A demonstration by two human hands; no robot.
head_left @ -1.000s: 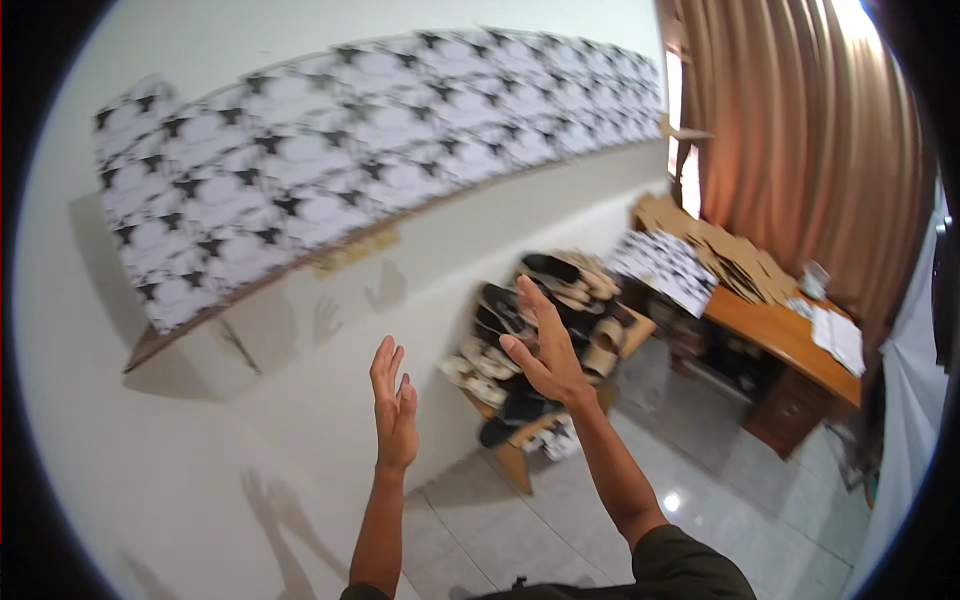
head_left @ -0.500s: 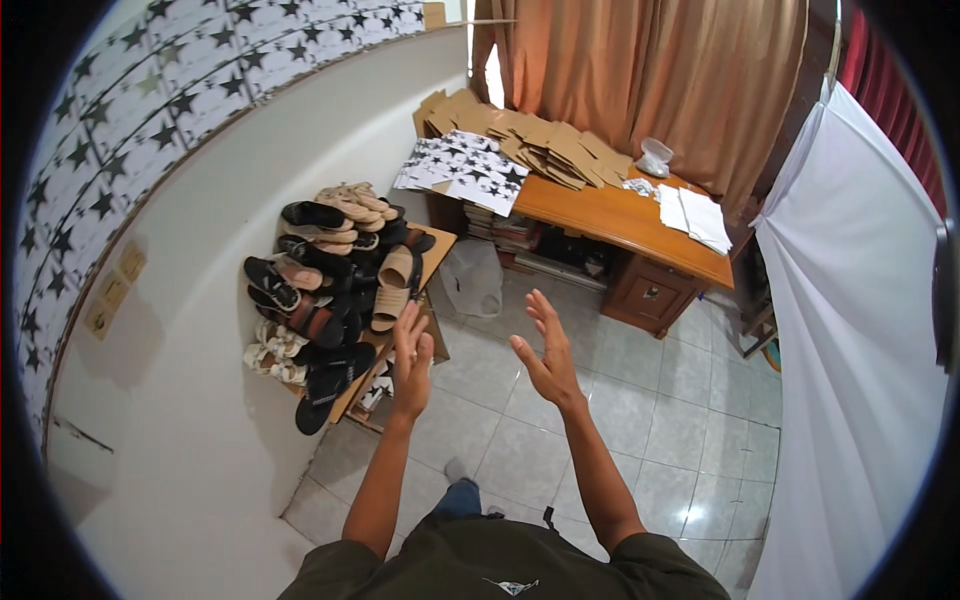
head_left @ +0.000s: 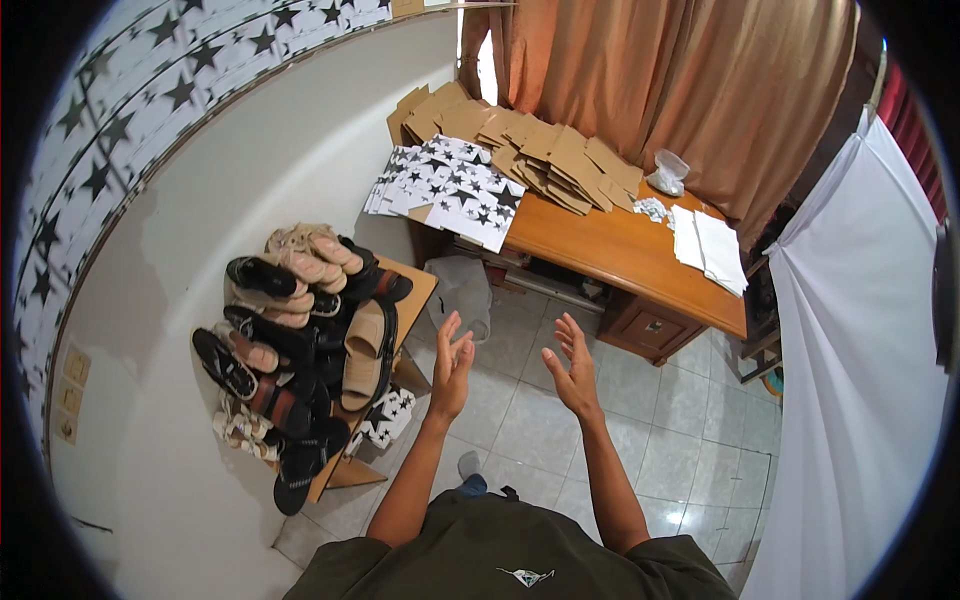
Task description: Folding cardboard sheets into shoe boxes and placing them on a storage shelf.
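My left hand [head_left: 453,372] is raised over the floor with fingers apart and nothing in it. Beside it, a short gap away, my right hand [head_left: 573,370] is also empty, thumb spread from the fingers. The palms roughly face each other. Nearest my left hand is a small wooden table [head_left: 413,283] piled with sandals and shoes, among them tan slides [head_left: 366,345] and black sandals [head_left: 308,462]. A star-patterned box [head_left: 388,418] sits low under its edge. Ahead of both hands stands a wooden desk [head_left: 590,255].
On the desk lie star-print sheets [head_left: 450,190], flattened brown cardboard boxes [head_left: 560,160], white papers [head_left: 708,248] and a clear plastic bag [head_left: 668,172]. A translucent bag [head_left: 462,292] rests on the tiled floor [head_left: 540,430]. White cloth [head_left: 850,350] hangs at right, brown curtains [head_left: 650,80] behind.
The view has shifted toward the desk and shoe table, which look closer. My hands have come a little nearer each other, with the left one further right in the picture. Both stay empty.
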